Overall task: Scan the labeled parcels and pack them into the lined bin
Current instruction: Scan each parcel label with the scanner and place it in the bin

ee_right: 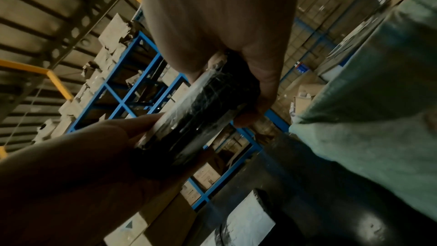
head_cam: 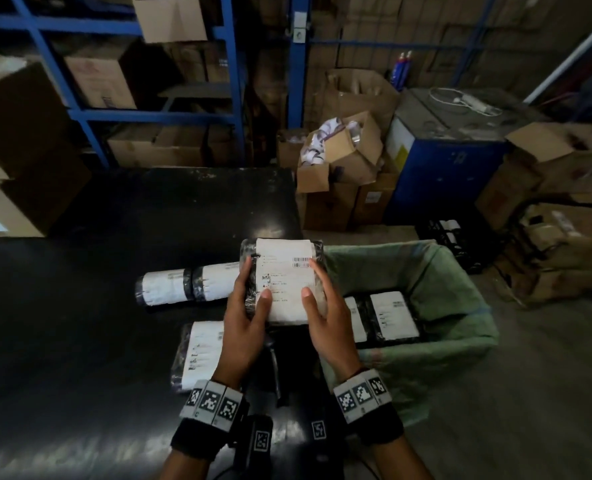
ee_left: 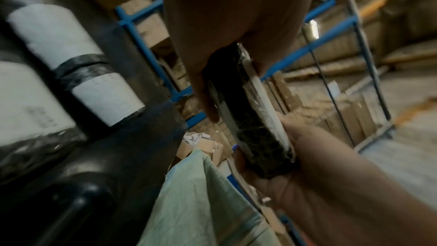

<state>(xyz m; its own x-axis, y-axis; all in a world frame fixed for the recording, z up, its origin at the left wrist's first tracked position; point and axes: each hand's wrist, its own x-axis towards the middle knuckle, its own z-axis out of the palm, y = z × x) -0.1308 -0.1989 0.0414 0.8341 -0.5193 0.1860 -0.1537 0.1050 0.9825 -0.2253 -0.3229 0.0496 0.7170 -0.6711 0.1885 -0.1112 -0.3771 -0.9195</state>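
Both hands hold one black-wrapped parcel [head_cam: 285, 278] with a white label facing up, above the table's right edge. My left hand [head_cam: 249, 306] grips its left side, thumb on the label. My right hand [head_cam: 318, 303] grips its right side, thumb on top. In the wrist views the parcel [ee_left: 248, 111] [ee_right: 201, 111] shows edge-on between the fingers. A rolled labeled parcel [head_cam: 187, 282] and a flat labeled parcel [head_cam: 201, 351] lie on the black table [head_cam: 79, 306]. The bin with a green liner [head_cam: 454, 292] stands to the right, with two labeled parcels [head_cam: 391, 315] inside.
Blue shelving [head_cam: 149, 112] with cardboard boxes stands behind the table. Open cartons [head_cam: 343, 157] and a blue cabinet [head_cam: 450, 168] crowd the floor at the back right. More boxes [head_cam: 564, 237] lie right of the bin. A black scanner-like device [head_cam: 273, 358] lies under my wrists.
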